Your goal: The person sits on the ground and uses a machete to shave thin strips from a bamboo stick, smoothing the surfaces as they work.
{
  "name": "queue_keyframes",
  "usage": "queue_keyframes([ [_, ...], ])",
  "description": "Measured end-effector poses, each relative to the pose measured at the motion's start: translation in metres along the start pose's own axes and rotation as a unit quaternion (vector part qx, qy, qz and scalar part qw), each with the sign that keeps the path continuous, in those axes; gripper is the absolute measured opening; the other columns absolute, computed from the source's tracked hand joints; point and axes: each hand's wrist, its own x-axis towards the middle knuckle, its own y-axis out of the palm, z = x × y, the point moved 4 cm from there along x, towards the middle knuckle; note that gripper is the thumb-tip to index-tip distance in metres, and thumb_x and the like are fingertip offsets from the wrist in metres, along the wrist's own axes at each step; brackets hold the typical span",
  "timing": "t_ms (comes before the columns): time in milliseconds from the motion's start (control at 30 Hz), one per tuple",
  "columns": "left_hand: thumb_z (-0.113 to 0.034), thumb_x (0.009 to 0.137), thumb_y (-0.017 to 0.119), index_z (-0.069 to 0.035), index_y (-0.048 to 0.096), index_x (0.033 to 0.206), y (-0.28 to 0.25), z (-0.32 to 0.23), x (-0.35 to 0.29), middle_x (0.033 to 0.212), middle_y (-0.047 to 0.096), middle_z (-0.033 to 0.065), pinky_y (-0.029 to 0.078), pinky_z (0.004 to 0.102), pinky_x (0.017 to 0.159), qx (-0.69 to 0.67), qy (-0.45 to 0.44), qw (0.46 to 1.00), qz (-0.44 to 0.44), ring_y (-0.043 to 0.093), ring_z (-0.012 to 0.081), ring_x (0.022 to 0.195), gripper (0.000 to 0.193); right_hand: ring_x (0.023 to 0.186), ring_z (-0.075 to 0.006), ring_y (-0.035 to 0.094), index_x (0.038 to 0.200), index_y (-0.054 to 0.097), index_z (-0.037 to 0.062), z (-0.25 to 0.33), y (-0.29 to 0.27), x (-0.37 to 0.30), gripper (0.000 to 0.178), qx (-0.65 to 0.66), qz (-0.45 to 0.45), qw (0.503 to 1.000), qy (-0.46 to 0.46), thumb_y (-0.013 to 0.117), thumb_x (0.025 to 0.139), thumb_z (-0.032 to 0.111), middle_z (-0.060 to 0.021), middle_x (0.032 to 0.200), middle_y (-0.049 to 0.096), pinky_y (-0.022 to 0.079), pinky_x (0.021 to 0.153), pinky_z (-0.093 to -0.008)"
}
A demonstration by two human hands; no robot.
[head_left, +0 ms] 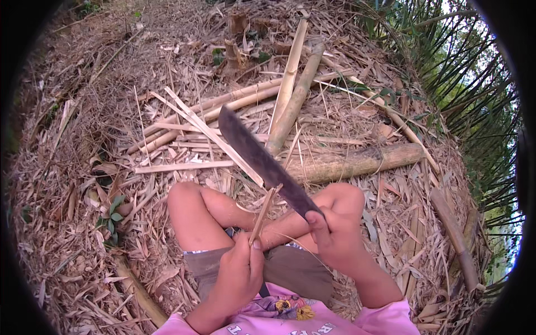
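My right hand (335, 237) is closed round the grip of a machete (262, 162), its thumb along the base of the blade. The dark, broad blade slants up and to the left over my crossed legs. My left hand (240, 268) is closed on a thin bamboo strip (261, 218), held tilted upward with its top end at the blade's lower edge. A fine curled shaving (304, 245) hangs between the two hands. The machete's grip is mostly hidden inside my right hand.
Split bamboo strips (215, 137) and bamboo poles (298, 97) lie crossed on the leaf litter ahead. A thick bamboo log (357, 163) lies just beyond my knees. Another pole (455, 237) is at the right. Cut stumps (234, 53) stand farther off; bamboo stems grow at the right edge.
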Motion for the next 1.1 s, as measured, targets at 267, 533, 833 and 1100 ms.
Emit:
queue_keyframes([
  [267,-0.014,0.103,0.044,0.0,0.051,0.096,-0.003,0.02,-0.001,0.064,0.053,0.0191,0.042,0.0426,0.051,-0.044,-0.033,0.998,0.019,0.057,0.0337,0.055,0.017,0.061,-0.0293,0.066,0.092,0.066,0.0017,0.011,-0.02,-0.001,0.016,-0.069,-0.088,0.987,-0.115,0.069,0.091,0.017,-0.0143,0.069,0.066,0.05,0.055,-0.0389],
  [533,-0.016,0.105,0.04,-0.001,0.052,0.096,0.003,0.019,-0.004,0.065,0.054,0.0133,0.043,0.0369,0.054,-0.077,-0.04,0.995,0.047,0.055,0.0244,0.056,0.022,0.056,-0.0256,0.064,0.089,0.063,0.0036,0.008,0.014,-0.001,0.02,-0.177,-0.044,0.979,-0.089,0.067,0.092,0.023,-0.0098,0.064,0.061,0.05,0.052,-0.0378],
  [833,-0.025,0.108,0.036,-0.007,0.052,0.098,0.002,0.03,0.008,0.068,0.043,-0.0044,0.031,0.0207,0.049,-0.285,-0.147,0.94,0.121,0.037,0.0028,0.056,0.026,0.061,-0.022,0.062,0.104,0.061,0.0024,0.003,0.031,0.007,0.031,-0.256,-0.097,0.942,-0.194,0.071,0.08,0.02,-0.0063,0.073,0.054,0.049,0.05,-0.0331],
  [1100,-0.018,0.109,0.032,-0.002,0.05,0.113,-0.008,0.024,0.014,0.071,0.052,0.003,0.041,0.0214,0.05,-0.35,-0.133,0.917,0.137,0.051,0.0086,0.058,0.025,0.071,-0.028,0.061,0.122,0.058,-0.0009,0.012,0.039,0.014,0.044,-0.213,-0.045,0.962,-0.167,0.066,0.082,0.016,-0.0114,0.079,0.057,0.05,0.061,-0.0404],
])
